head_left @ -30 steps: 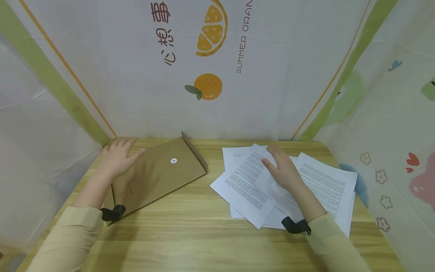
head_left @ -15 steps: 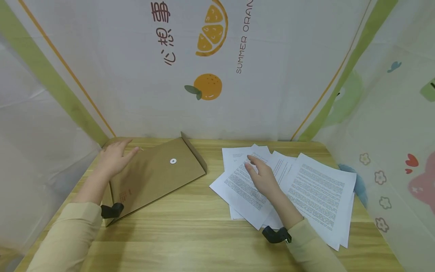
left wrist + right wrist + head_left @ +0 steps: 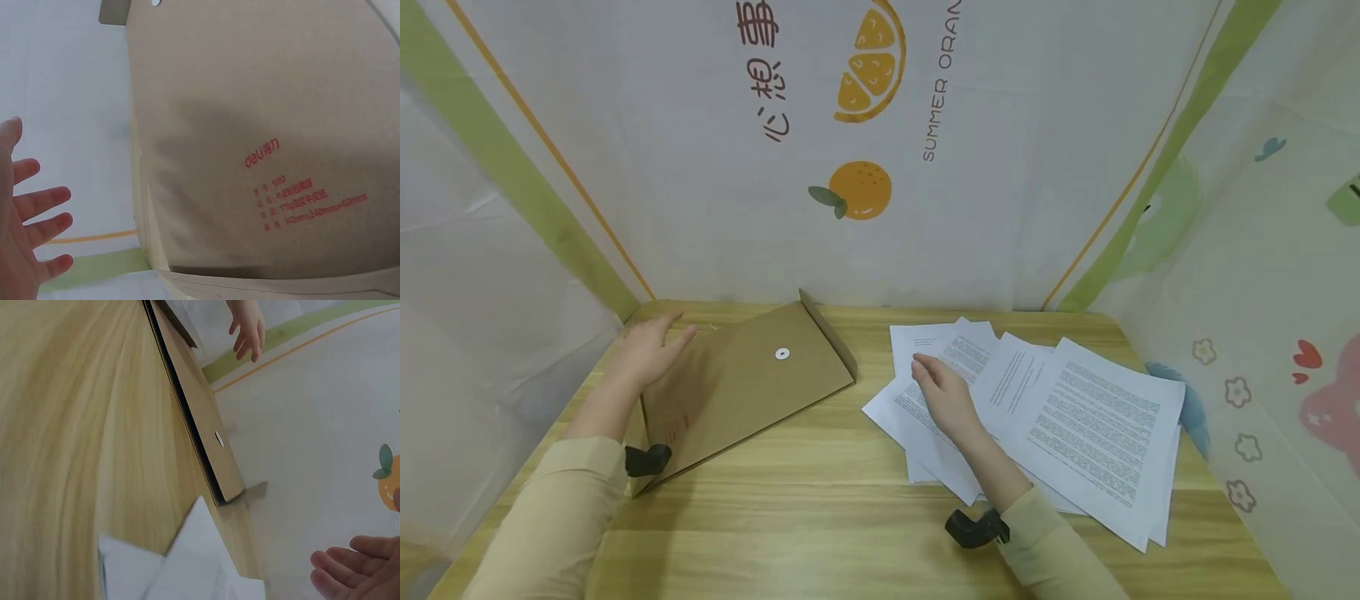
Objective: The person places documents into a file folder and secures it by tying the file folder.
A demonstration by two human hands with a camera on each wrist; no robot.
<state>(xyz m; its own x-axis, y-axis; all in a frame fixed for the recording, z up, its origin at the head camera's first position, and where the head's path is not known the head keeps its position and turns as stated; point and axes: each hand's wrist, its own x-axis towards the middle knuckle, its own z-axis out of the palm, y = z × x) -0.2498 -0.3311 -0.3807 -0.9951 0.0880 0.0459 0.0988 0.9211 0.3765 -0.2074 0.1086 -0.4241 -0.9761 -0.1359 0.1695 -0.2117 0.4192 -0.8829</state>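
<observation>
A brown kraft paper file envelope [image 3: 752,387] lies on the left of the table, its end flap [image 3: 829,337] raised and a white round button [image 3: 782,354] on its face. Above its left end hovers my left hand [image 3: 643,354], fingers spread and holding nothing. Red print [image 3: 275,181] shows on the envelope in the left wrist view. My right hand [image 3: 946,398], fingers straight and together, is over the left part of several printed paper sheets [image 3: 1093,425] fanned out on the right. In the right wrist view the right hand [image 3: 362,569] has nothing in it.
The wooden table [image 3: 820,517] has a white patterned curtain [image 3: 985,233] along its back and sides. Black wrist mounts [image 3: 647,460] sit at both wrists.
My right hand has moved left across the sheets, uncovering those in the middle. The left hand has shifted slightly left over the envelope. Envelope and sheets lie as before.
</observation>
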